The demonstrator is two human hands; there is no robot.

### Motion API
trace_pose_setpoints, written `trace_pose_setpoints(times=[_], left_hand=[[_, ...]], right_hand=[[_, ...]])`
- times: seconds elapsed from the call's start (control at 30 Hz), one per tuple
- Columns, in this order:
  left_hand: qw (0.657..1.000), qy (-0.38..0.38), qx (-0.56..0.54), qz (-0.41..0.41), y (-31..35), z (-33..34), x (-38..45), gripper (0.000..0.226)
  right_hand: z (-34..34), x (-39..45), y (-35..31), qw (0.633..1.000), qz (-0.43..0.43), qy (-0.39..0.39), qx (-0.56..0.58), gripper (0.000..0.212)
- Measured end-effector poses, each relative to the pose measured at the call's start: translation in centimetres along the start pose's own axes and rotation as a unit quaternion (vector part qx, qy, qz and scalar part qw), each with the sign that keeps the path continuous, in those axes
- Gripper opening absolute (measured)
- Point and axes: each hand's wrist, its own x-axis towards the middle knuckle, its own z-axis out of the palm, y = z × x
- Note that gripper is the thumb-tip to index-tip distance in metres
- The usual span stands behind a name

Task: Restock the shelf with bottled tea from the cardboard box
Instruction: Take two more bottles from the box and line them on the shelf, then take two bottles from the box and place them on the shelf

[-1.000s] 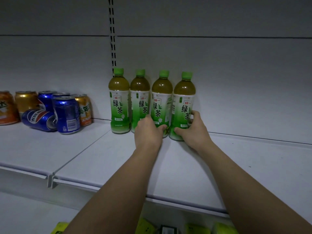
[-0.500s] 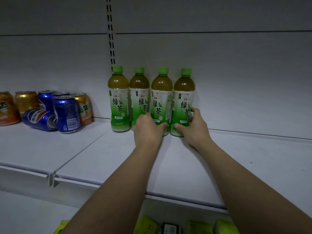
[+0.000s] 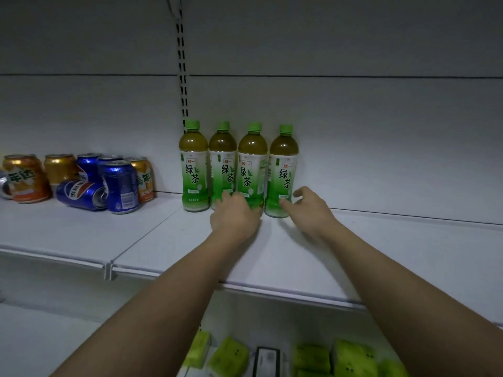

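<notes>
Four bottles of green tea with green caps stand upright in a row at the back of the white shelf [image 3: 272,257]. The row runs from the leftmost bottle [image 3: 193,170] to the rightmost bottle [image 3: 283,170]. My left hand [image 3: 235,214] is low in front of the second bottle [image 3: 222,170] and third bottle [image 3: 251,170], and its back hides its fingers and their bases. My right hand [image 3: 310,210] is just right of the rightmost bottle's base, fingers spread, holding nothing; the thumb tip is at the base. No cardboard box is in view.
Orange and blue drink cans [image 3: 119,186] are bunched at the left of the shelf, one blue can [image 3: 81,195] lying on its side. A slotted upright [image 3: 182,77] runs up the back wall. Green packs [image 3: 351,357] sit on the level below. The shelf right of the bottles is bare.
My right hand has let go of the rightmost bottle and spread its fingers. My left hand has drawn back and down a little. The bottles stand closer to the back wall.
</notes>
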Motion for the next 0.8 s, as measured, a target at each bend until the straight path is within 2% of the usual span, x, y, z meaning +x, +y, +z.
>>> trace_pose_setpoints(times=[0.13, 0.33, 0.53, 0.63, 0.7, 0.73, 0.8], left_hand=[[0.997, -0.043, 0.056, 0.038, -0.8, -2.0, -3.0, 0.054], [0.992, -0.103, 0.040, 0.055, -0.7, -6.4, -8.2, 0.057], [0.991, -0.083, -0.044, 0.095, -1.3, -7.2, -16.8, 0.044], [0.990, -0.017, -0.058, 0.130, -2.5, -5.8, -20.5, 0.038], [0.987, 0.015, -0.102, 0.123, -3.2, -4.7, -22.3, 0.034], [0.986, 0.010, -0.123, 0.114, -3.5, -4.0, -23.2, 0.035], [0.985, -0.047, -0.148, 0.079, -4.2, -1.8, -24.9, 0.039]], right_hand=[[-2.7, -3.6, -0.3, 0.996, -0.012, -0.073, -0.040, 0.035], [-6.1, -10.3, -1.3, 0.991, -0.064, -0.064, -0.100, 0.031], [-7.0, -18.3, -0.8, 0.991, -0.092, -0.053, -0.086, 0.026], [-6.2, -21.5, 1.2, 0.993, -0.088, -0.050, -0.066, 0.024], [-5.1, -23.0, 3.1, 0.995, -0.081, -0.050, -0.037, 0.023], [-4.3, -23.6, 4.3, 0.996, -0.075, -0.050, -0.022, 0.022], [-2.1, -24.8, 7.0, 0.997, -0.044, -0.064, 0.010, 0.018]])
